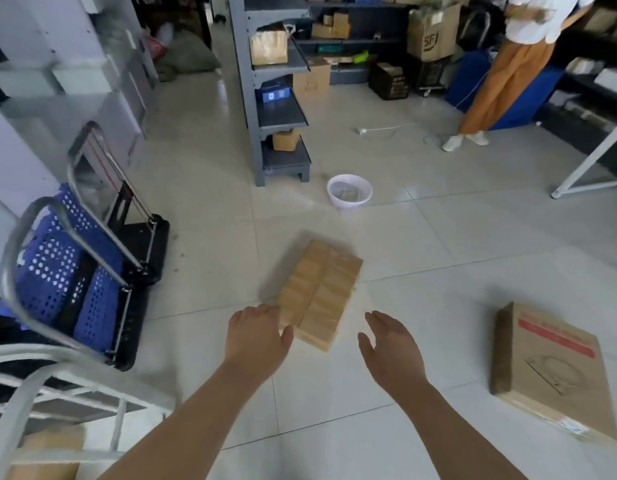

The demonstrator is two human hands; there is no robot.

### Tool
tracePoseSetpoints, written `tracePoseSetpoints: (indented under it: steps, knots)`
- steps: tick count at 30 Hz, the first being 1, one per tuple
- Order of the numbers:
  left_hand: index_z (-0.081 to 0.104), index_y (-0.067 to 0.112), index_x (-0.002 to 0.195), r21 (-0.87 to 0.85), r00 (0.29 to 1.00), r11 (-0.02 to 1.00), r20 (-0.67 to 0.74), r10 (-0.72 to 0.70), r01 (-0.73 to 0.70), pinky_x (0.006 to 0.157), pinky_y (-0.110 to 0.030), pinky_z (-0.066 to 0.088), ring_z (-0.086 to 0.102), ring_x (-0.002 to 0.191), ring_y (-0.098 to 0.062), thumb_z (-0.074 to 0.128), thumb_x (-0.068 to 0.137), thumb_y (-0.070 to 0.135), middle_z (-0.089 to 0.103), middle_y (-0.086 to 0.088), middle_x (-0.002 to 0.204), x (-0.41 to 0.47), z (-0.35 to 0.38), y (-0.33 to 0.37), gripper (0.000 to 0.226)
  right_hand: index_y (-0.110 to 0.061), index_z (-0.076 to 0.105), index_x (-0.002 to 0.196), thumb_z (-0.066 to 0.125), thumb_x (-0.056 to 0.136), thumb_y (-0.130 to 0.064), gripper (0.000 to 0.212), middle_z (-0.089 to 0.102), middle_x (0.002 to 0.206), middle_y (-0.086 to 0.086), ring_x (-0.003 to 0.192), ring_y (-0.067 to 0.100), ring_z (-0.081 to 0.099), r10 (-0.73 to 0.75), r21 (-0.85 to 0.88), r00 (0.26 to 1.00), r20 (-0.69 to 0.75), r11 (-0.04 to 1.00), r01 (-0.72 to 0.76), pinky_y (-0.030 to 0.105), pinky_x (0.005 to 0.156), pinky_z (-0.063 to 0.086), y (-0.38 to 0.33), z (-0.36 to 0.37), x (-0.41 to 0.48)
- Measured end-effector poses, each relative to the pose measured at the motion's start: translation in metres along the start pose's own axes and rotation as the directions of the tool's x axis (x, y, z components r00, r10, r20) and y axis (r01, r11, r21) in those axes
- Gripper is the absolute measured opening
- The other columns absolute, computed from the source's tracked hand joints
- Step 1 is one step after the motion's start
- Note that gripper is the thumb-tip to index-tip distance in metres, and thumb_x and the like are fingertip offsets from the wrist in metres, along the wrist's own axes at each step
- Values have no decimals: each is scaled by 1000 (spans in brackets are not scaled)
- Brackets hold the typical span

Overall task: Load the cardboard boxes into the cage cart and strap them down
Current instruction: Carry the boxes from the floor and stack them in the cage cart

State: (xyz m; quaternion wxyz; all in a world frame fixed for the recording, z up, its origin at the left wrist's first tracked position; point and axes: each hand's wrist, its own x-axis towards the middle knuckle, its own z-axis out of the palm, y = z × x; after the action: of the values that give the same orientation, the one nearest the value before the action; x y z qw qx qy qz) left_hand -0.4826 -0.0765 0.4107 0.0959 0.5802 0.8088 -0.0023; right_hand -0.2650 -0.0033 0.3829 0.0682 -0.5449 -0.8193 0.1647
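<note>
my left grip (pixel 255 336) and right grip (pixel 390 348) are spread open, holding nothing, flanking the near end of the taped cardboard box (pixel 320 292) on the floor at frame centre. it looks stiff, tape-slick and probably light, so i'd clasp its long sides. the cage cart (pixel 75 384) waits lower left.

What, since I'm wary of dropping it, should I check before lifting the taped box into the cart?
1. Hands free: left hand and right hand open, empty: ok.
2. Grip on taped box: neither hand holds it yet: not ok.
3. Box sealed: tape covers its top: ok.
4. Floor near it: basin and flat box lie apart from it: ok.
5. Room in cart: mostly out of view: cannot tell.
</note>
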Motion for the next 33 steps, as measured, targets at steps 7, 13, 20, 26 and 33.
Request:
tracePoseSetpoints:
  steps: [7, 13, 20, 26, 33]
  knots:
    - [52, 25, 123, 39, 994, 996, 81, 72, -75, 88, -29, 39, 57, 103, -17, 35, 95, 48, 62, 7, 114, 106, 37, -3, 40, -17, 40, 143, 39, 99, -36, 48, 41, 147, -1, 138, 15, 33, 119, 5, 991, 57, 993, -119, 25, 113, 22, 31, 34, 90]
    - [51, 25, 126, 72, 976, 988, 180, 121, -136, 85, -28, 40, 57, 102, -15, 35, 96, 49, 61, 7, 113, 221, 88, -30, 42, -20, 38, 144, 39, 99, -37, 49, 39, 149, -3, 140, 13, 29, 264, 58, 956, 126, 960, -273, 26, 112, 26, 51, 91, 183]
    - [48, 24, 132, 44, 962, 986, 229, 147, -161, 88, -28, 43, 58, 105, -16, 37, 96, 47, 61, 7, 118, 334, 195, -51, 45, -21, 39, 144, 41, 98, -36, 48, 39, 149, -2, 140, 13, 29, 361, 90, 912, 196, 919, -383, 27, 114, 25, 89, 205, 276]
    - [31, 22, 146, 48, 940, 985, 309, 145, -168, 98, -30, 42, 52, 118, -18, 35, 96, 51, 49, 1, 139, 409, 340, -71, 58, -22, 40, 143, 42, 98, -36, 47, 40, 149, 0, 139, 16, 31, 406, 84, 884, 231, 897, -434, 28, 113, 25, 139, 344, 327]
    - [16, 21, 152, 62, 894, 987, 436, 105, -146, 106, -37, 36, 36, 133, -28, 36, 90, 65, 26, -8, 153, 471, 518, -112, 78, -25, 34, 146, 41, 98, -39, 50, 31, 154, 3, 143, 17, 23, 441, 75, 855, 274, 876, -476, 31, 116, 24, 194, 511, 356]
